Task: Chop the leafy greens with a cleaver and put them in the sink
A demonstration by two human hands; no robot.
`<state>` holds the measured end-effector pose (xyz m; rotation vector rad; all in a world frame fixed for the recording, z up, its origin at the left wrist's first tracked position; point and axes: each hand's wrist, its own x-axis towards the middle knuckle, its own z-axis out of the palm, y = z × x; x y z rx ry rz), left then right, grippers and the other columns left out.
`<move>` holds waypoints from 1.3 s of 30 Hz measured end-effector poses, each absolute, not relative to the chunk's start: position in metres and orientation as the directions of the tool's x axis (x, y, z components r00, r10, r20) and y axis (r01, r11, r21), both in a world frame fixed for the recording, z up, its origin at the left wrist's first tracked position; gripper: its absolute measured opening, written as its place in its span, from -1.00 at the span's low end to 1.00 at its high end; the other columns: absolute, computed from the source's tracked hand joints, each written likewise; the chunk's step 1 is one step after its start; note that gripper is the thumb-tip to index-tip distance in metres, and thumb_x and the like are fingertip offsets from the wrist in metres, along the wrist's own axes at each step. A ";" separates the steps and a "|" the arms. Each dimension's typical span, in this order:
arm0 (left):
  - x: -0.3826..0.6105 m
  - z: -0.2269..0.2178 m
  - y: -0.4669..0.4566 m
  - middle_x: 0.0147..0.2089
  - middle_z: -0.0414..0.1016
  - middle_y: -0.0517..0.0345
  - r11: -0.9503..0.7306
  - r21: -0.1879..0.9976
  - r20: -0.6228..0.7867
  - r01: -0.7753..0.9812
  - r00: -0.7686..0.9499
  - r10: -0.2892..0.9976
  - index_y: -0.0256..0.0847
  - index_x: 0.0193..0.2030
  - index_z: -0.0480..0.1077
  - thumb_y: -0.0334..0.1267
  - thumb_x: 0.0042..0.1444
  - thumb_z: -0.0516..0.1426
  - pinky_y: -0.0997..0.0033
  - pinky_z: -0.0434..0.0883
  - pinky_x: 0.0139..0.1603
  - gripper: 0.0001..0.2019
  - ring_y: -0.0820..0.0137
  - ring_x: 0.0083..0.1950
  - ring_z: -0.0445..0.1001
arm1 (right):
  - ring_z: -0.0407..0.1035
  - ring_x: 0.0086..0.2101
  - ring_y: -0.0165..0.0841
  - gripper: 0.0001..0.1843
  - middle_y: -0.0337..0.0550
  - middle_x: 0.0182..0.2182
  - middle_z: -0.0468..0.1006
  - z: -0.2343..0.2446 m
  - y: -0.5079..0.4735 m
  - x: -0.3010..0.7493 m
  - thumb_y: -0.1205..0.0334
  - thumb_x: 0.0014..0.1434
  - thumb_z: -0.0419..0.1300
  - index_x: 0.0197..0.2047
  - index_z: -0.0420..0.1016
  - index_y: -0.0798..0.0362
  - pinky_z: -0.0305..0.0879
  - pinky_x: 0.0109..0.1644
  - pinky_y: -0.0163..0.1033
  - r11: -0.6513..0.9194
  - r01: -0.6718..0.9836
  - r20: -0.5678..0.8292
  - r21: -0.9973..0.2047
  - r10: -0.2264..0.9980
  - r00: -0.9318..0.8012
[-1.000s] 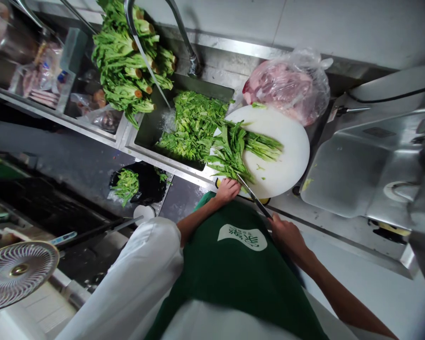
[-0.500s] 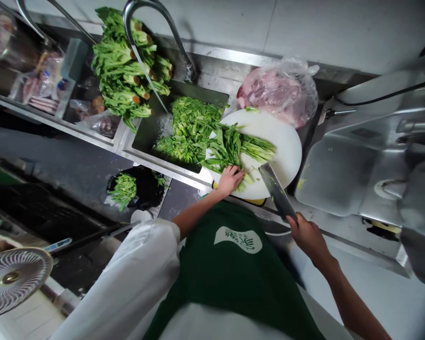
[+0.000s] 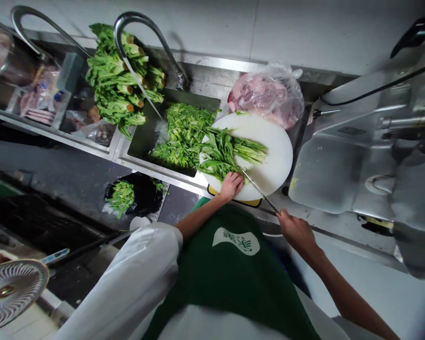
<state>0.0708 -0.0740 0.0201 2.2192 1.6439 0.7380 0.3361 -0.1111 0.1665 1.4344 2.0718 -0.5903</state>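
My left hand [image 3: 230, 185] presses down on a bunch of leafy green stalks [image 3: 226, 152] lying across a round white cutting board [image 3: 274, 151]. Its fingers are curled over the near end of the bunch. My right hand [image 3: 295, 231] grips the handle of a cleaver [image 3: 259, 191], whose blade stands edge-down on the board right beside my left fingers. Chopped greens [image 3: 184, 134] fill the sink [image 3: 143, 137] to the left of the board.
A pile of whole greens [image 3: 118, 80] lies behind the sink under two curved taps [image 3: 145, 33]. A plastic bag of raw meat [image 3: 265, 94] sits behind the board. A steel machine [image 3: 371, 156] stands at right. A black bin with green scraps [image 3: 134, 193] and a fan [image 3: 10, 293] are at lower left.
The cleaver was lifted and tilted flat away from the bunch half a second ago; now it is back down on the board next to my left hand. My left hand stayed on the greens.
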 end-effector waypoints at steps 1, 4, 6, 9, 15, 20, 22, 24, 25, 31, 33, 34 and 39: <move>0.072 0.018 -0.074 -0.11 0.50 0.00 -0.307 0.526 0.232 0.793 0.214 0.949 -0.21 -0.08 0.50 -0.24 0.45 -0.05 0.20 0.41 0.03 -0.71 0.30 -0.06 0.39 | 0.56 -0.32 -0.21 -0.63 -0.02 -0.36 0.64 0.165 -0.110 0.337 0.13 0.48 -0.22 -0.07 0.36 0.07 0.26 -0.23 -0.21 0.347 0.937 -0.658 -0.042 0.696 -0.287; 0.075 0.014 -0.071 -0.06 0.49 -0.02 -0.277 0.560 0.216 0.781 0.185 0.959 -0.20 -0.05 0.49 -0.23 0.44 -0.04 0.15 0.43 0.08 -0.72 0.28 0.00 0.41 | 0.56 -0.34 -0.19 -0.64 -0.01 -0.37 0.63 0.160 -0.107 0.341 0.12 0.47 -0.20 -0.05 0.35 0.08 0.27 -0.23 -0.19 0.369 0.929 -0.655 -0.009 0.700 -0.285; 0.076 0.014 -0.068 -0.06 0.48 -0.02 -0.271 0.562 0.200 0.782 0.190 0.961 -0.19 -0.06 0.49 -0.23 0.44 -0.04 0.14 0.43 0.09 -0.73 0.28 0.01 0.41 | 0.56 -0.34 -0.20 -0.65 -0.01 -0.37 0.63 0.159 -0.106 0.345 0.12 0.47 -0.18 -0.04 0.35 0.08 0.27 -0.24 -0.20 0.379 0.925 -0.647 0.011 0.708 -0.282; 0.078 0.017 -0.064 -0.10 0.47 -0.01 -0.269 0.545 0.178 0.794 0.204 0.963 -0.21 -0.11 0.49 -0.24 0.44 -0.04 0.15 0.42 0.09 -0.72 0.27 -0.01 0.39 | 0.56 -0.35 -0.20 -0.64 -0.01 -0.35 0.62 0.158 -0.105 0.349 0.11 0.47 -0.19 -0.05 0.35 0.08 0.28 -0.23 -0.20 0.404 0.915 -0.647 0.011 0.701 -0.302; 0.082 0.018 -0.064 -0.13 0.46 -0.01 -0.255 0.559 0.191 0.789 0.177 0.966 -0.24 -0.11 0.48 -0.23 0.45 -0.06 0.19 0.42 0.04 -0.70 0.28 -0.06 0.38 | 0.56 -0.30 -0.20 -0.64 0.02 -0.37 0.62 0.151 -0.090 0.340 0.15 0.47 -0.20 -0.05 0.36 0.11 0.27 -0.20 -0.20 0.413 0.911 -0.678 -0.007 0.667 -0.308; 0.083 0.015 -0.064 -0.12 0.47 -0.02 -0.261 0.559 0.184 0.787 0.190 0.965 -0.23 -0.10 0.47 -0.24 0.45 -0.05 0.19 0.42 0.05 -0.71 0.28 -0.06 0.39 | 0.56 -0.31 -0.18 -0.61 0.04 -0.38 0.63 0.152 -0.083 0.335 0.14 0.48 -0.21 -0.05 0.37 0.12 0.25 -0.22 -0.20 0.397 0.918 -0.686 -0.011 0.664 -0.296; 0.083 0.014 -0.065 -0.10 0.47 -0.02 -0.262 0.565 0.184 0.782 0.190 0.964 -0.23 -0.09 0.47 -0.24 0.45 -0.05 0.19 0.42 0.06 -0.72 0.28 -0.04 0.39 | 0.56 -0.32 -0.18 -0.61 0.04 -0.38 0.63 0.153 -0.082 0.336 0.13 0.48 -0.21 -0.05 0.37 0.11 0.23 -0.24 -0.20 0.394 0.919 -0.695 -0.019 0.656 -0.295; 0.082 0.013 -0.065 -0.08 0.47 -0.03 -0.258 0.571 0.186 0.779 0.184 0.965 -0.23 -0.07 0.47 -0.23 0.45 -0.06 0.19 0.42 0.07 -0.72 0.28 -0.02 0.39 | 0.57 -0.31 -0.18 -0.62 0.05 -0.38 0.63 0.153 -0.081 0.336 0.14 0.47 -0.20 -0.04 0.37 0.12 0.23 -0.24 -0.20 0.401 0.916 -0.697 -0.017 0.652 -0.299; 0.082 0.013 -0.065 -0.08 0.47 -0.03 -0.257 0.574 0.186 0.777 0.182 0.966 -0.23 -0.07 0.47 -0.23 0.45 -0.06 0.18 0.42 0.07 -0.71 0.28 -0.03 0.39 | 0.57 -0.30 -0.17 -0.63 0.06 -0.37 0.63 0.153 -0.080 0.335 0.14 0.47 -0.20 -0.02 0.37 0.13 0.23 -0.23 -0.20 0.407 0.913 -0.694 -0.014 0.654 -0.302; 0.082 0.007 -0.066 -0.10 0.47 -0.04 -0.252 0.592 0.179 0.765 0.180 0.967 -0.22 -0.07 0.47 -0.20 0.46 -0.09 0.16 0.44 0.05 -0.68 0.28 -0.04 0.41 | 0.56 -0.28 -0.18 -0.62 0.03 -0.36 0.62 0.155 -0.075 0.332 0.12 0.47 -0.19 -0.03 0.38 0.11 0.22 -0.23 -0.21 0.405 0.914 -0.714 -0.023 0.634 -0.299; 0.083 0.006 -0.067 -0.10 0.47 -0.03 -0.250 0.588 0.190 0.769 0.169 0.967 -0.22 -0.09 0.46 -0.20 0.46 -0.09 0.17 0.44 0.05 -0.68 0.29 -0.06 0.41 | 0.56 -0.27 -0.17 -0.63 0.04 -0.34 0.63 0.156 -0.075 0.331 0.14 0.48 -0.19 -0.02 0.37 0.12 0.21 -0.23 -0.21 0.404 0.915 -0.717 -0.021 0.631 -0.295; 0.083 0.006 -0.067 -0.11 0.47 -0.02 -0.246 0.586 0.194 0.772 0.161 0.968 -0.22 -0.10 0.46 -0.20 0.46 -0.09 0.18 0.44 0.05 -0.68 0.30 -0.07 0.41 | 0.56 -0.27 -0.17 -0.63 0.04 -0.34 0.63 0.156 -0.074 0.331 0.14 0.48 -0.19 -0.02 0.37 0.12 0.21 -0.23 -0.21 0.403 0.915 -0.721 -0.018 0.629 -0.291; 0.083 0.007 -0.068 -0.13 0.47 -0.04 -0.253 0.590 0.206 0.767 0.159 0.965 -0.24 -0.12 0.45 -0.20 0.46 -0.09 0.19 0.46 0.04 -0.68 0.29 -0.05 0.42 | 0.56 -0.26 -0.17 -0.65 0.03 -0.35 0.62 0.158 -0.073 0.327 0.14 0.48 -0.17 -0.04 0.37 0.13 0.18 -0.23 -0.20 0.397 0.918 -0.729 -0.010 0.625 -0.278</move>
